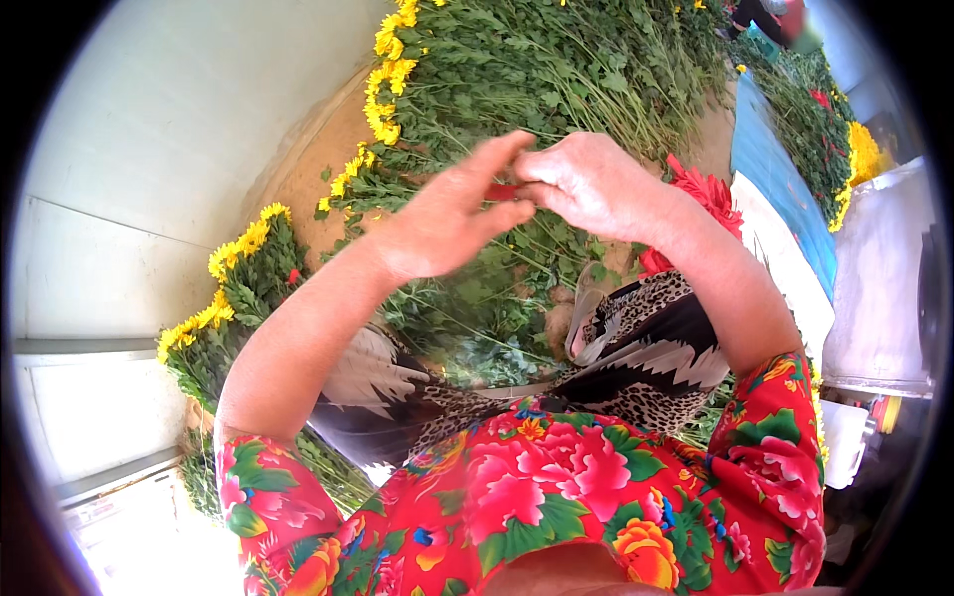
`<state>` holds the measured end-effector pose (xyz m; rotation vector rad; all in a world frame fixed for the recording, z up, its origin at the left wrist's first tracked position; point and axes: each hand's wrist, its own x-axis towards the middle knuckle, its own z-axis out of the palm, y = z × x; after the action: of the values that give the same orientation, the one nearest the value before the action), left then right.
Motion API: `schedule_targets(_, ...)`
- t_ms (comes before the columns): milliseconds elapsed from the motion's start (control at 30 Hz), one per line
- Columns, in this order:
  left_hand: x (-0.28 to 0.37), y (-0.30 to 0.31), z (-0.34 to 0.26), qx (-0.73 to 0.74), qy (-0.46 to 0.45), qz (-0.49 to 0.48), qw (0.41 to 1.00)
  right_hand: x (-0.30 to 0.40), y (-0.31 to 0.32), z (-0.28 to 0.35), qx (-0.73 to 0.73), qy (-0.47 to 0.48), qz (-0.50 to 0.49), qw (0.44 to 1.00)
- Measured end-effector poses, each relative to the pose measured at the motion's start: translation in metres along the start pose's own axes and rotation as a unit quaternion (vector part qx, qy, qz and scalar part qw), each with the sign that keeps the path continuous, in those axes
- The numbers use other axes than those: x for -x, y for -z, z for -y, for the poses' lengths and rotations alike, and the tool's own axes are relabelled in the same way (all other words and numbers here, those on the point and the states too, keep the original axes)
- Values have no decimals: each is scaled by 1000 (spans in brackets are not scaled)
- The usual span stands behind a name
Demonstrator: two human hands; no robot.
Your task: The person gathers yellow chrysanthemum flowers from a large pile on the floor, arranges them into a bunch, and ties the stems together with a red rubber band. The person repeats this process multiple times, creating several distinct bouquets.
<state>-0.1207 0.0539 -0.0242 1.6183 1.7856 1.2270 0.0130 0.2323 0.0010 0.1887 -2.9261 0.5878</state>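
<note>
My right hand (589,179) has its fingers bent together, with a short red strip (501,192) at their tips. Facing it, my left hand (451,216) is slightly blurred, its thumb and fingers spread around the strip's other end. Whether the left palm touches the strip cannot be made out. Below both hands lie loose leafy green stems (462,320) between my legs. A pile of red strips (708,197) lies by my right forearm, near my right knee.
Cut yellow chrysanthemums (387,82) lie in a large heap ahead, blooms toward the pale wall (186,112). Another row of yellow blooms (246,246) is at left. A blue sheet (779,171) lies at right, near a white container (887,276). Another person (768,18) is at the far right.
</note>
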Motion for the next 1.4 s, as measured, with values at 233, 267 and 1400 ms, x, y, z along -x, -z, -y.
schedule_targets(233,4,16,-3,226,153,32,961,4,34,-3,-107,-125,9,986)
schedule_targets(267,7,25,-1,231,149,33,961,8,38,-11,-101,-129,-39,986)
schedule_targets(1400,-8,19,-14,407,96,-59,907,-19,18,18,-593,-168,-235,752)
